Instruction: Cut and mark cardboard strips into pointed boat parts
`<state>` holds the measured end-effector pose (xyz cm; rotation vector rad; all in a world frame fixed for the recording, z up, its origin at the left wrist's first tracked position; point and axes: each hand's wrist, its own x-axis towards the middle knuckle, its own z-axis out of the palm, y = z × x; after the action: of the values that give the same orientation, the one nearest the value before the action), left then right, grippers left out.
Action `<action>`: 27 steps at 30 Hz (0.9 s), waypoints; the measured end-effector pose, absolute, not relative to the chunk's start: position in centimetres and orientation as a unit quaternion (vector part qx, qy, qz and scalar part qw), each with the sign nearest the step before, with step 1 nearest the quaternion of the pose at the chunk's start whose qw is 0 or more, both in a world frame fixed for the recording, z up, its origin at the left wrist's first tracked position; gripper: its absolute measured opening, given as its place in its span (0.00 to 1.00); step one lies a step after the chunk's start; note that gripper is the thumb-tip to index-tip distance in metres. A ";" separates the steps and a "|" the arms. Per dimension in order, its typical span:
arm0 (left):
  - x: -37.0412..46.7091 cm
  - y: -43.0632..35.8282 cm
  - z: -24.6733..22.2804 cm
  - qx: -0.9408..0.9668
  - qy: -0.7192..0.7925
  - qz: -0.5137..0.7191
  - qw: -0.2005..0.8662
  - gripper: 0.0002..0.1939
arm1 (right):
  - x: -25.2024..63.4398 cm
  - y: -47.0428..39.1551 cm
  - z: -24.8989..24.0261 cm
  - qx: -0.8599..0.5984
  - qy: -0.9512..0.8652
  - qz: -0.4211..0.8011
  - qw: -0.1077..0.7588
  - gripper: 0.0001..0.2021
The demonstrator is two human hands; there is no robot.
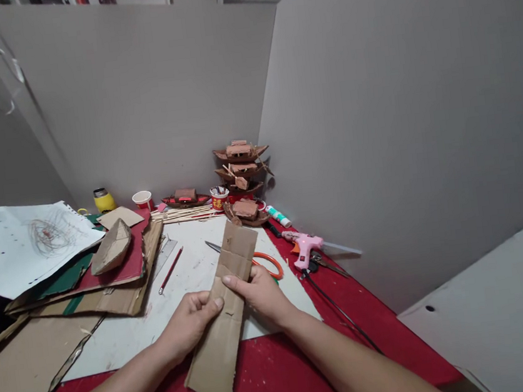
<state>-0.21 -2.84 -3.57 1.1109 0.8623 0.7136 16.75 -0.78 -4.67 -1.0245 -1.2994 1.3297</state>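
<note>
I read the cardboard strip (232, 303) above the white sheet (194, 269), long axis slanting from near-left to far-right; left hand (190, 322) clamps its left edge; right hand (263, 293) clamps the right edge, slightly farther out.

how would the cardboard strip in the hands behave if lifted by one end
The cardboard strip is probably light for its size, since it looks like thin, flat board. It should be fairly stiff, as its lower end sticks out past the left hand without obvious drooping. It may still bend at the creases that show near the right hand.
</note>
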 end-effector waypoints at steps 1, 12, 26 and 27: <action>-0.3 -2.9 -3.5 0.510 0.373 0.320 0.706 0.24 | 16.7 -0.7 -4.6 -0.420 -0.533 0.561 0.474 0.14; -0.1 -2.4 -5.5 0.488 0.400 0.338 0.698 0.25 | 16.8 -1.4 -5.1 -0.394 -0.620 0.497 0.462 0.12; -0.3 -2.8 -4.9 0.465 0.403 0.352 0.705 0.22 | 17.2 -1.1 -4.8 -0.392 -0.613 0.544 0.418 0.10; -0.2 -2.7 -5.1 0.461 0.411 0.356 0.702 0.22 | 17.2 -1.3 -4.6 -0.386 -0.648 0.500 0.425 0.09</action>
<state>-0.23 -2.73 -5.08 1.0254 0.9138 0.7930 17.19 -1.27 -4.65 -0.9652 -1.6199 1.2513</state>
